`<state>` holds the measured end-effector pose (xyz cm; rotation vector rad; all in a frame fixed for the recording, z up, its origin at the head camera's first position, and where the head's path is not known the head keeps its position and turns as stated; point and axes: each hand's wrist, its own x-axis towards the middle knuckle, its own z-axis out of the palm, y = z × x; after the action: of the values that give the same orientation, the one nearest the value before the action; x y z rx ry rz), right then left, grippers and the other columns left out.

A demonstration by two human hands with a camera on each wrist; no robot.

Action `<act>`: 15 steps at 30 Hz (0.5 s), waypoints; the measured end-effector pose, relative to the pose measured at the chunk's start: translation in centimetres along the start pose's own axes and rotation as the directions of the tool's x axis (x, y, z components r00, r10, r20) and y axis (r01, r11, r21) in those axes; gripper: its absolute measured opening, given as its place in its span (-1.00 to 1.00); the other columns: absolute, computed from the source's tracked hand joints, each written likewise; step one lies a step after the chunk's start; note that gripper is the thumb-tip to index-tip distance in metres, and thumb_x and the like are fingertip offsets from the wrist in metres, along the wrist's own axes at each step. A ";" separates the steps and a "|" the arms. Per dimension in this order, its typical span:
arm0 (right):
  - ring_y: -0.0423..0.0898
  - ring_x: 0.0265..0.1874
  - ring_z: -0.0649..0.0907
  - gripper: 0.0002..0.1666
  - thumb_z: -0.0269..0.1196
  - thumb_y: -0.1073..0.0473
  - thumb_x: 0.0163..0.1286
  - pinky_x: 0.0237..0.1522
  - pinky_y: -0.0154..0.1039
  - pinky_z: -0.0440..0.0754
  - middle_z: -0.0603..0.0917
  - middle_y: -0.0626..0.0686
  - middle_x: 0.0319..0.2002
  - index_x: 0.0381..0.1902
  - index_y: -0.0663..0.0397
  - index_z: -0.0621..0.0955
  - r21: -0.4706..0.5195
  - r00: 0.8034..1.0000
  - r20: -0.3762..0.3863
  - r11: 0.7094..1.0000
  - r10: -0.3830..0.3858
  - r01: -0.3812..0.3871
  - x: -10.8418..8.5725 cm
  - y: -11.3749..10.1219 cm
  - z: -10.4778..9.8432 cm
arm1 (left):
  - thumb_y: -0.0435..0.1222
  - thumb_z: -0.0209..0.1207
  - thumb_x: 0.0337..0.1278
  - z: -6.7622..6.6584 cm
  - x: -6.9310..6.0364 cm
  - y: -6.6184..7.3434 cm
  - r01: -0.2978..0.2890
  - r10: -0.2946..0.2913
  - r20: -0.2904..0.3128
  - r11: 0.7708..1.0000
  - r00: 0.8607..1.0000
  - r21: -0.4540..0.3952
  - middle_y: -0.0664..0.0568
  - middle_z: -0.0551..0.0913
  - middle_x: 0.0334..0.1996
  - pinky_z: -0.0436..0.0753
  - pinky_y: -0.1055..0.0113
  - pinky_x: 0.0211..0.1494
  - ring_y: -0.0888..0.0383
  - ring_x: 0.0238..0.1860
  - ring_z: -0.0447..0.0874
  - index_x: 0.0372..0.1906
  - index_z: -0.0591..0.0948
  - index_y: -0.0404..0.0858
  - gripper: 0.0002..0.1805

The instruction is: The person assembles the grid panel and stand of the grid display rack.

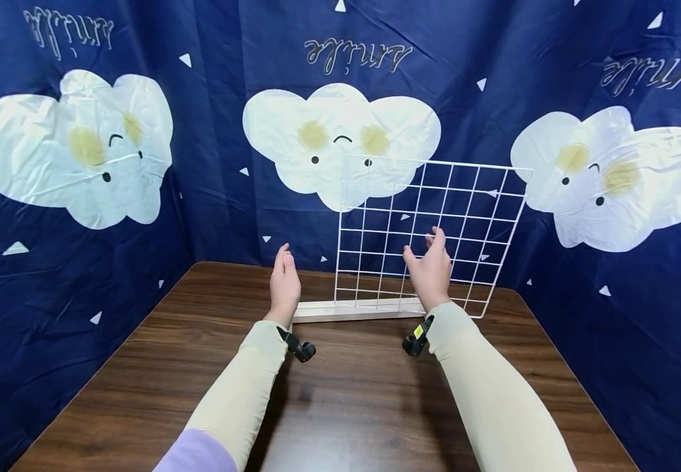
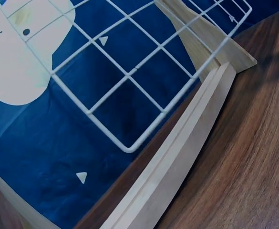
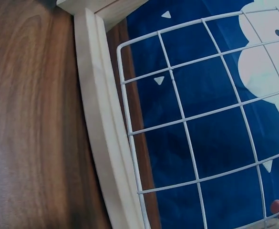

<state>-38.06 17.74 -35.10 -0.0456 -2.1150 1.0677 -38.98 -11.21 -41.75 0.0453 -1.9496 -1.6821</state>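
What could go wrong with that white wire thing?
The white wire grid might miss the grooved wooden bar: its lower left corner looks clear of the wood. It could tip or twist, since the left hand is apart from it. And if it drops, the right hand, so close to the wires, might get bumped.

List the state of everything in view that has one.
Pale grooved wooden bar: lying crosswise, groove showing.
White wire grid panel: raised on edge, askew to the bar.
Left hand: fingers extended, apart from the panel.
Right hand: thumb and fingers parted, grip unclear.
Dark blue cloud-print fabric curtain: hanging, creased.
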 end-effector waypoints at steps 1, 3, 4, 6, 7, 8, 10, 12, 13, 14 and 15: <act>0.08 0.24 0.60 -0.13 0.42 0.03 0.27 0.22 0.08 0.53 0.62 0.20 0.24 0.43 0.08 0.30 -0.001 1.000 0.002 1.000 -0.002 0.002 0.1 -0.2 0.0 | 0.04 -0.23 0.63 0.0 0.0 0.0 -0.002 0.002 0.000 1.000 1.000 -0.002 -0.12 0.45 0.40 0.33 0.01 0.43 -0.05 0.41 0.36 0.50 0.35 0.02 -0.48; 0.08 0.24 0.60 -0.13 0.41 0.02 0.28 0.21 0.07 0.54 0.62 0.19 0.25 0.44 0.07 0.29 -0.004 1.000 0.010 1.000 -0.004 0.004 0.4 -0.7 0.0 | 0.03 -0.23 0.63 0.1 -0.2 0.1 0.000 0.000 0.000 1.000 1.000 -0.003 -0.12 0.46 0.40 0.33 0.01 0.43 -0.04 0.41 0.37 0.50 0.35 0.01 -0.49; 0.07 0.24 0.60 -0.13 0.41 0.02 0.28 0.21 0.06 0.54 0.62 0.19 0.25 0.44 0.07 0.29 -0.007 1.000 0.015 1.000 -0.005 0.005 0.5 -1.0 0.0 | 0.01 -0.23 0.64 0.1 -0.2 0.1 0.001 -0.001 0.000 1.000 1.000 -0.005 -0.13 0.46 0.39 0.33 0.02 0.43 -0.04 0.41 0.37 0.49 0.36 0.00 -0.49; 0.07 0.24 0.60 -0.13 0.41 0.02 0.29 0.21 0.05 0.54 0.62 0.18 0.25 0.45 0.06 0.29 -0.008 1.000 0.024 1.000 -0.009 0.009 0.7 -1.5 0.0 | -0.01 -0.22 0.65 0.1 -0.3 0.2 -0.001 0.001 0.000 1.000 1.000 -0.011 -0.14 0.47 0.39 0.33 0.02 0.43 -0.04 0.40 0.38 0.49 0.36 -0.02 -0.50; 0.06 0.24 0.60 -0.13 0.41 0.01 0.29 0.21 0.04 0.54 0.62 0.17 0.25 0.45 0.06 0.28 -0.011 1.000 0.026 1.000 -0.011 0.011 0.9 -1.8 0.1 | -0.02 -0.22 0.65 0.1 -0.4 0.2 0.000 0.000 -0.001 1.000 1.000 -0.013 -0.13 0.47 0.38 0.33 0.02 0.43 -0.03 0.39 0.38 0.48 0.37 -0.02 -0.51; 0.06 0.24 0.60 -0.13 0.41 0.01 0.29 0.21 0.04 0.54 0.62 0.17 0.25 0.46 0.05 0.28 -0.012 1.000 0.027 1.000 -0.013 0.013 1.0 -2.1 0.1 | -0.03 -0.22 0.65 0.1 -0.4 0.2 -0.002 0.002 0.000 1.000 1.000 -0.013 -0.13 0.48 0.38 0.33 0.02 0.43 -0.03 0.39 0.39 0.48 0.37 -0.02 -0.51; 0.06 0.23 0.61 -0.12 0.40 -0.02 0.29 0.18 0.06 0.56 0.62 0.14 0.25 0.46 0.03 0.28 -0.017 1.000 0.027 1.000 -0.014 0.015 1.4 -2.6 0.1 | -0.03 -0.22 0.65 0.1 -0.3 0.2 -0.006 0.006 0.002 1.000 1.000 -0.014 -0.13 0.48 0.37 0.34 0.02 0.42 -0.03 0.39 0.39 0.47 0.38 -0.02 -0.52; 0.07 0.22 0.61 -0.11 0.40 -0.03 0.30 0.13 0.09 0.58 0.62 0.13 0.26 0.47 0.01 0.27 -0.019 0.999 0.031 1.000 -0.012 0.013 1.7 -3.2 0.2 | -0.03 -0.23 0.65 0.1 -0.2 0.2 -0.010 0.010 0.001 1.000 1.000 -0.012 -0.13 0.49 0.37 0.34 0.03 0.42 -0.02 0.38 0.39 0.46 0.39 -0.02 -0.52; 0.07 0.22 0.61 -0.11 0.40 -0.03 0.30 0.11 0.09 0.59 0.62 0.11 0.27 0.47 -0.01 0.27 -0.020 0.999 0.033 1.000 -0.010 0.010 1.9 -3.5 0.3 | -0.03 -0.23 0.65 0.1 -0.2 0.2 -0.010 0.010 0.001 1.000 1.000 -0.012 -0.13 0.49 0.36 0.34 0.03 0.42 -0.02 0.38 0.39 0.46 0.39 -0.02 -0.53; 0.06 0.22 0.61 -0.11 0.40 -0.04 0.29 0.09 0.10 0.60 0.62 0.11 0.27 0.47 -0.02 0.26 -0.019 0.999 0.034 1.000 -0.008 0.009 2.0 -3.7 0.3 | -0.03 -0.23 0.65 0.0 -0.1 0.2 -0.010 0.010 0.002 1.000 1.000 -0.012 -0.13 0.48 0.37 0.34 0.03 0.42 -0.02 0.39 0.39 0.46 0.39 -0.03 -0.53; 0.06 0.22 0.61 -0.11 0.40 -0.04 0.30 0.09 0.10 0.60 0.61 0.10 0.27 0.47 -0.02 0.26 -0.016 0.999 0.036 1.000 -0.007 0.007 2.1 -3.9 0.3 | -0.03 -0.23 0.65 0.0 -0.1 0.2 -0.008 0.008 0.003 1.000 1.000 -0.012 -0.13 0.48 0.37 0.33 0.03 0.42 -0.02 0.39 0.38 0.46 0.39 -0.03 -0.52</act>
<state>-38.69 15.68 -31.15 -0.0273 -2.1544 1.0546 -38.86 -11.09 -41.59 0.0305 -1.9387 -1.6896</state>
